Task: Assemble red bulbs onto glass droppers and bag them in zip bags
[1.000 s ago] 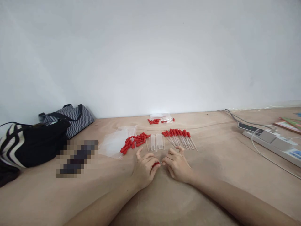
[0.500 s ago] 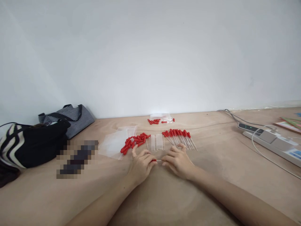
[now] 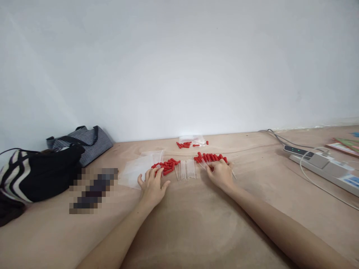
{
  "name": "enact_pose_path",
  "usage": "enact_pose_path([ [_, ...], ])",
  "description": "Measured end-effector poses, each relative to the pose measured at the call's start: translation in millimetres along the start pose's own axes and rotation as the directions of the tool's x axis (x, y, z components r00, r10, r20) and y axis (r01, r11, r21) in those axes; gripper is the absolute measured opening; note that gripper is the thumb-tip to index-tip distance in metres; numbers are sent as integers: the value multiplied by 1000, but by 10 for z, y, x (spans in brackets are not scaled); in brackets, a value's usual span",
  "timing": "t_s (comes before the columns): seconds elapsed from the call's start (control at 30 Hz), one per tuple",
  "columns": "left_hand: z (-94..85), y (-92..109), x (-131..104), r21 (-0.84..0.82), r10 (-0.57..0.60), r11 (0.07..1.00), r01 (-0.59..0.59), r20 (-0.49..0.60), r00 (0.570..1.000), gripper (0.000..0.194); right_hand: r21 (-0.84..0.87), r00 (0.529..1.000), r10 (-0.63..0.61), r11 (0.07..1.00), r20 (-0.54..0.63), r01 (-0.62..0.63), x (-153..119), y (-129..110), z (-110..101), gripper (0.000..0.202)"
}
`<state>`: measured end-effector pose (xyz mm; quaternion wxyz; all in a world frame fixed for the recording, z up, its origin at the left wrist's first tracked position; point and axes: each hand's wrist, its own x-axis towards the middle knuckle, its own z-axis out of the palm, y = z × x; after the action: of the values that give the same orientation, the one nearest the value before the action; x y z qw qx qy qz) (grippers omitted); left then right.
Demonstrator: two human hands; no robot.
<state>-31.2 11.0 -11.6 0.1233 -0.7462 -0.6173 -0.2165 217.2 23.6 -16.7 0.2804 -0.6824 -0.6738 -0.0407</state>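
Observation:
My left hand (image 3: 153, 186) is open, fingers spread over the near edge of a pile of red rubber dropper bulbs (image 3: 169, 164). Its fingertips hide part of the pile. A row of thin clear dropper tubes (image 3: 188, 170) lies just right of the bulbs. My right hand (image 3: 220, 173) is closed on a dropper (image 3: 211, 169), whose red bulb shows by the fingers. It rests at a row of droppers with red bulbs (image 3: 212, 157) fitted on, covering most of their tubes.
Clear plastic bags (image 3: 133, 170) lie left of the bulbs. Against the wall are another small bag (image 3: 192, 138) and several loose red bulbs (image 3: 185, 144). A black bag (image 3: 56, 172) and a striped bag (image 3: 95, 140) sit at left, a power strip (image 3: 322, 173) with cables at right.
My hands have moved apart. The left has let go of the red bulb and shifted left to the bulb pile; the right has carried the dropper to the finished-looking row.

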Motion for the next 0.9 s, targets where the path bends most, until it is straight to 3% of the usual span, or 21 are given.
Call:
enact_pose_path([
  [0.13,-37,-114,34,86,-59,995,57,13,998,26,-76,989,127,990,70,-122,177,15,75,30],
  [0.27,-33,-162,50,96,-53,994,53,0,999,15,-77,985,163,984,54,-159,218,47,137,27],
  [0.47,10,-157,87,118,-6,993,15,-79,997,11,-32,998,62,998,-6,-62,167,-40,124,25],
  [0.57,62,-150,124,105,54,994,-44,-96,994,14,-44,996,39,998,82,-36,172,-194,126,28],
  [0.7,162,-144,184,56,126,991,-121,-97,987,14,-106,966,132,988,220,-111,249,-367,168,33],
  [0.9,146,-104,195,13,123,992,-122,-118,985,10,-135,942,195,977,272,-163,348,-430,216,31],
])
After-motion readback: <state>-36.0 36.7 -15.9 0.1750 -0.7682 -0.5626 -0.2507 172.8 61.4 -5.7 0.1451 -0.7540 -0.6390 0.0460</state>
